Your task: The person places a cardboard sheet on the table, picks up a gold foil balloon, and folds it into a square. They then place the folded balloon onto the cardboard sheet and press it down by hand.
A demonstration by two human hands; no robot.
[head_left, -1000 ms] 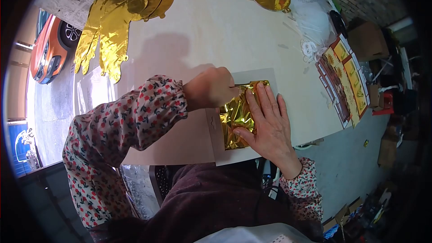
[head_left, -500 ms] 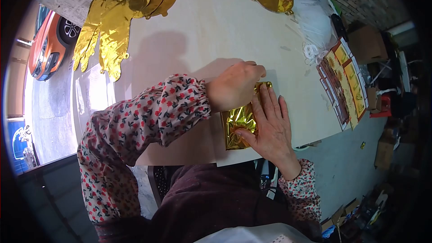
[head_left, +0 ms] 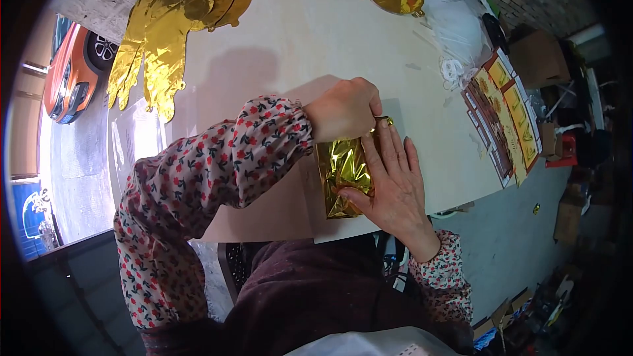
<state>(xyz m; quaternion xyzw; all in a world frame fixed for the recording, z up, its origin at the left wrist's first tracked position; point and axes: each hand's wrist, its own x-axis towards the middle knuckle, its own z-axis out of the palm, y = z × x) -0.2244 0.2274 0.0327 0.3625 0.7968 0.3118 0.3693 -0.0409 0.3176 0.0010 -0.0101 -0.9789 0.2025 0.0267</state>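
Observation:
A folded gold foil piece [head_left: 344, 175] lies on the pale tabletop close to its near edge. My right hand [head_left: 397, 191] rests flat on the foil's right side, fingers stretched away from me and thumb out to the left. My left hand [head_left: 346, 109] is closed at the foil's far edge, its fingers curled down near the right fingertips. What the left fingers hold, if anything, is hidden behind the knuckles.
Large gold foil shapes [head_left: 165, 46] lie along the table's far and left edges. At the right are a clear plastic bag [head_left: 455, 23] and printed colored sheets [head_left: 504, 115]. An orange car [head_left: 76, 69] stands beyond the left side.
My left hand has shifted slightly toward the far side, and its knuckles have turned. My right hand stays flat on the foil. The view has moved a little.

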